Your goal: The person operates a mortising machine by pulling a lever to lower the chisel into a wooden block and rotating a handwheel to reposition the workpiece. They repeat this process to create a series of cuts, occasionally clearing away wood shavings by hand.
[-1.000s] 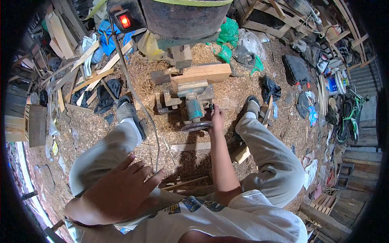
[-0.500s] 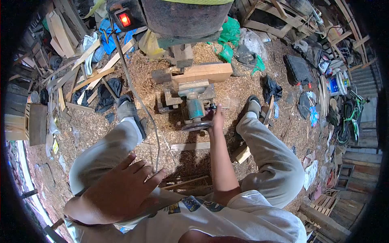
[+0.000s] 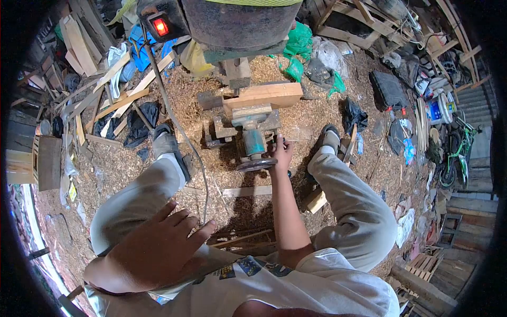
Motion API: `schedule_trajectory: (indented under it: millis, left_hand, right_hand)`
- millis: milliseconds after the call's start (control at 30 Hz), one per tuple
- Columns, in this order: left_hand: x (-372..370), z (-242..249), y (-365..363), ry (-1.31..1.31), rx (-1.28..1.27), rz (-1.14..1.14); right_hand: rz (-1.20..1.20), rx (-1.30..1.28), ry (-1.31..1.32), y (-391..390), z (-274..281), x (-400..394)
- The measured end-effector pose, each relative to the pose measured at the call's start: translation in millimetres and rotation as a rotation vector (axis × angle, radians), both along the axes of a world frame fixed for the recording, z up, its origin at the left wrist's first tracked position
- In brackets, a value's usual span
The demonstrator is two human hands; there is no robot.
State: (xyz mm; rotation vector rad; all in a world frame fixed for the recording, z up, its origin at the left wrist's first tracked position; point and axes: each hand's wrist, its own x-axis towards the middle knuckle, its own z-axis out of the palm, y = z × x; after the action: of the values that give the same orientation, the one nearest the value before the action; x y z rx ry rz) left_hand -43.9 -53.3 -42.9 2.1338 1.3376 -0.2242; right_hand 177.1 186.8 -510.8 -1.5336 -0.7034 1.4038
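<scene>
A green-painted machine part with a round handwheel at its lower end stands between the feet. My right hand is at the wheel's right edge, its fingers pointing up; what they hold, if anything, is too small to tell. Against the machine's upper end lies a thick wooden block, roughly level. My left hand is spread out over my left thigh, palm down and holding nothing.
A dark rounded housing with a lit red switch hangs at the top. A cable runs down left of the machine. Wood scraps, plastic bags and a black case lie around on shavings.
My right hand has shifted slightly at the handwheel's right side, and its fingers are placed differently. The handwheel looks slightly turned. My left hand has stayed where it was.
</scene>
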Motion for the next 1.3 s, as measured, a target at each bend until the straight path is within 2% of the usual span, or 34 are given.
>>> schedule_trajectory:
  millis: [33,100,133,200,267,333,400,433,467,500,533,600,667,700,733,867,967,1033,1067,1133,1200,1300]
  left_hand:
    - [0.4,0.1,-0.3,-0.001,-0.005,0.014]
    - [1.4,1.2,0.2,-0.003,-0.010,0.027]
    - [2.1,2.8,1.4,-0.003,-0.026,0.032]
    - [1.6,2.0,0.4,-0.004,-0.041,0.037]
    - [-1.1,-2.0,-3.9,-0.101,0.055,0.039]
    - [-1.5,-1.4,-4.4,-0.089,0.048,0.034]
    - [-0.9,-0.3,-4.1,-0.075,0.042,0.026]
    - [0.4,0.8,-4.3,-0.033,0.023,0.019]
    - [1.0,1.6,-4.6,0.010,0.002,0.012]
    - [0.6,1.6,-5.0,0.011,0.002,0.011]
    - [-0.2,1.2,-5.2,-0.022,0.020,0.016]
    - [-1.0,-0.2,-5.3,-0.055,0.040,0.018]
    - [-1.3,-2.1,-5.8,-0.052,0.060,0.009]
    - [-2.2,-4.0,-6.4,-0.052,0.061,0.009]
    - [-3.7,-6.4,-6.9,-0.048,0.055,-0.001]
    - [-1.9,-0.3,-5.8,-0.037,0.042,0.013]
    - [0.8,2.4,-3.8,0.017,-0.008,0.042]
    - [-1.0,1.4,-5.3,-0.012,0.002,0.036]
    - [-1.6,1.5,-6.2,-0.041,0.010,0.030]
    - [-2.2,3.5,-4.6,-0.025,0.027,0.010]
    - [-2.2,4.6,-3.4,-0.011,0.043,-0.011]
    - [-0.2,6.3,-3.8,-0.021,0.047,-0.029]
  right_hand:
    - [0.000,0.000,-0.001,0.5,11.9,-1.8]
    - [-0.044,-0.118,0.224,0.1,48.0,-6.6]
    - [-0.045,-0.117,0.222,2.2,43.5,-3.3]
    - [0.078,-0.288,0.398,8.2,35.9,4.8]
    - [0.093,-0.324,0.423,14.4,33.4,7.4]
    - [0.105,-0.359,0.447,12.6,38.9,6.9]
    - [0.024,-0.192,0.283,0.8,59.5,-2.1]
    - [0.024,-0.192,0.285,-2.4,57.4,-5.1]
    - [-0.005,-0.129,0.172,-5.2,55.3,-8.5]
    - [-0.033,-0.067,0.058,-8.1,53.2,-11.1]
    - [-0.035,-0.067,0.058,-11.0,44.8,-12.5]
    - [-0.038,0.326,-0.260,-15.2,26.5,-13.6]
    - [-0.026,0.314,-0.277,-20.5,55.5,-14.6]
    - [0.042,0.271,-0.412,-22.1,66.8,-14.5]
    - [0.110,0.228,-0.546,-21.6,66.8,-13.3]
    - [0.137,0.180,-0.533,-12.2,37.6,-9.8]
    - [0.068,0.204,-0.434,-10.3,37.6,-11.7]
    - [-0.051,-0.015,0.150,-6.9,47.8,-8.4]
    - [-0.050,-0.013,0.152,-5.5,52.4,-8.3]
    - [-0.093,-0.103,0.405,-2.9,61.9,-7.9]
    - [-0.070,-0.142,0.370,-4.4,71.3,-7.6]
    - [-0.074,-0.154,0.449,-4.4,55.1,-3.1]
